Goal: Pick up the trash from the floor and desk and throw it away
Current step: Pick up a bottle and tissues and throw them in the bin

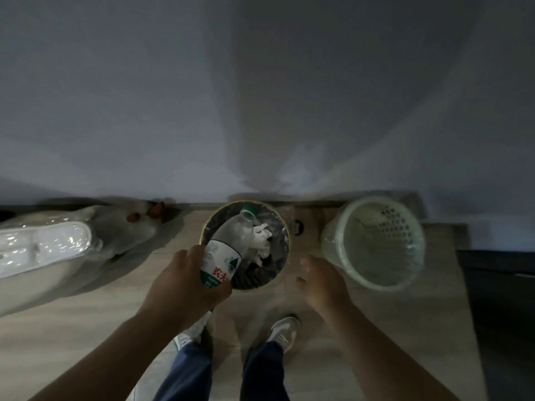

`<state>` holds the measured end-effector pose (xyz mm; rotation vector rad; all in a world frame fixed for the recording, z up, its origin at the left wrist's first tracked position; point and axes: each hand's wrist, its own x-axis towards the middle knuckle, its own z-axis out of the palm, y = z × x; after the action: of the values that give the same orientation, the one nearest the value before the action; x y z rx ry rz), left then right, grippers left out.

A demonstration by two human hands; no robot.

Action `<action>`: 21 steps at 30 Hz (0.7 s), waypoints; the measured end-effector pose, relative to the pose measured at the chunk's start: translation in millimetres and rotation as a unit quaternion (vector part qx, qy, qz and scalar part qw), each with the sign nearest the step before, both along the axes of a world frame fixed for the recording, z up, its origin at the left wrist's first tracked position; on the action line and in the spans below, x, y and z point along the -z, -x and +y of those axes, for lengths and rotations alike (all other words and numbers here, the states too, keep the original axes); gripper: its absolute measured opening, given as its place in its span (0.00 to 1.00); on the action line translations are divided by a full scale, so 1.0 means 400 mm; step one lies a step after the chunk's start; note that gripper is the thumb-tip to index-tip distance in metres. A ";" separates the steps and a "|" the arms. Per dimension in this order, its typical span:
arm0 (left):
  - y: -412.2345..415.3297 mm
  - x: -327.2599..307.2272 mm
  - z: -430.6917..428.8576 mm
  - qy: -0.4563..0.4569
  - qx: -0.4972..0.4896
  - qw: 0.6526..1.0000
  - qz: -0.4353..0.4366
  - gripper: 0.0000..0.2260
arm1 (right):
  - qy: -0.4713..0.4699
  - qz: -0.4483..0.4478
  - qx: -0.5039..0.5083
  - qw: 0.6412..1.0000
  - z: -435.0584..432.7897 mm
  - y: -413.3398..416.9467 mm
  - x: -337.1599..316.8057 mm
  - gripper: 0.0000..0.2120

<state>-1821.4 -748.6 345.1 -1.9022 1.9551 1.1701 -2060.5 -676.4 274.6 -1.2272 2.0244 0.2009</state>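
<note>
Disposal step: the left hand (185, 280) grasps the plastic bottle (227, 247) over the dark bin (286, 244). The right hand (321, 282), beside the bin, hangs released. Next, probably: let go

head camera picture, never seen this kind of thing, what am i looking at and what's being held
No machine here: a camera worn on a person's head looks down at their arms and the pale floor. The left hand grips a clear plastic water bottle with a green cap, over a dark round bin that holds crumpled white paper. The right hand is open and empty. A pale green perforated basket stands right of the bin, a plastic-wrapped white pack lies left.
</note>
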 end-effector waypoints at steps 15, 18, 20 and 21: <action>0.526 -0.004 0.042 0.003 0.239 0.971 0.013 0.29 | -0.029 0.051 0.129 0.990 0.276 0.349 -0.107 0.19; 0.647 0.044 0.072 0.005 0.283 0.959 0.002 0.32 | -0.030 0.039 0.165 0.985 0.336 0.406 -0.101 0.20; 0.717 0.075 0.083 -0.003 0.293 0.956 -0.009 0.31 | -0.025 0.032 0.186 0.982 0.371 0.436 -0.095 0.20; 0.746 0.089 0.086 -0.009 0.287 0.958 0.000 0.30 | -0.022 0.031 0.195 0.980 0.387 0.449 -0.092 0.20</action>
<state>-2119.8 -714.1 309.6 -1.1806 2.2580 0.9977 -2240.2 -521.4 311.5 -0.7837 2.2550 0.0946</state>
